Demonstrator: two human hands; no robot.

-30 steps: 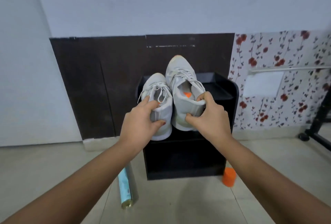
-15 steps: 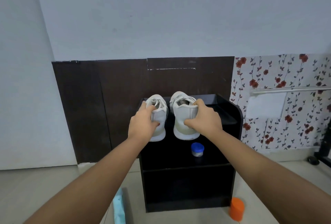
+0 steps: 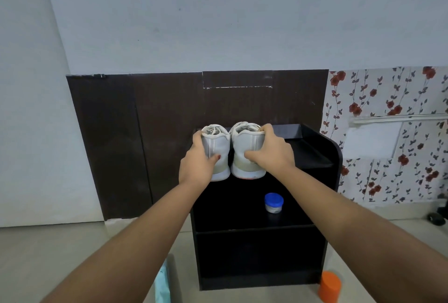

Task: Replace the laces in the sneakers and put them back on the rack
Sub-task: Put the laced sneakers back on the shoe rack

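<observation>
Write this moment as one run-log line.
phase: placing on rack | left hand: grips left sneaker heel | right hand: grips right sneaker heel | jar: lower shelf

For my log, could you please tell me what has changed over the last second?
Both sneakers came down from toes-up to level at the rack's top shelf, heels toward the camera. Unchanged: left hand and right hand each keep their grip on a heel.
</observation>
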